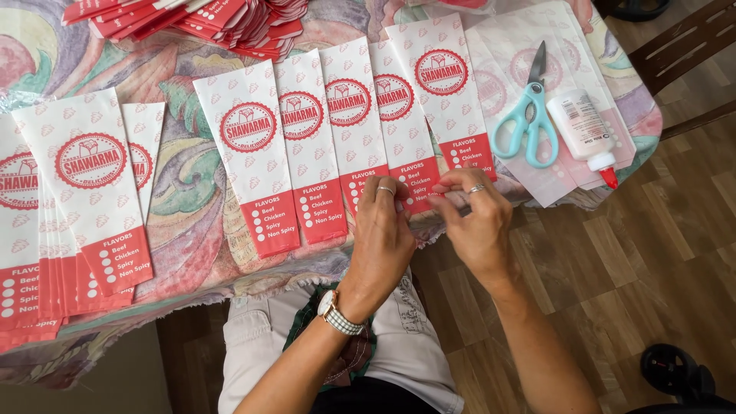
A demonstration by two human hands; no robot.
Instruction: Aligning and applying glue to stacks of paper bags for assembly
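Observation:
Several white paper bags (307, 138) with a round red stamp and a red bottom band lie side by side, overlapping, along the table's near edge. My left hand (383, 238), with a ring and a wristwatch, rests its fingertips on the red bottom end of one bag (410, 176). My right hand (475, 222), also ringed, pinches the bottom edge of the same bag from the right. Both hands meet at the table's front edge.
A stack of the same bags (84, 192) lies at the left. Folded red pieces (207, 19) are heaped at the back. Light blue scissors (529, 115) and a white glue bottle with a red tip (586, 134) lie on flat sheets at the right. A patterned cloth (184, 192) covers the table; a wooden chair (690, 54) stands right.

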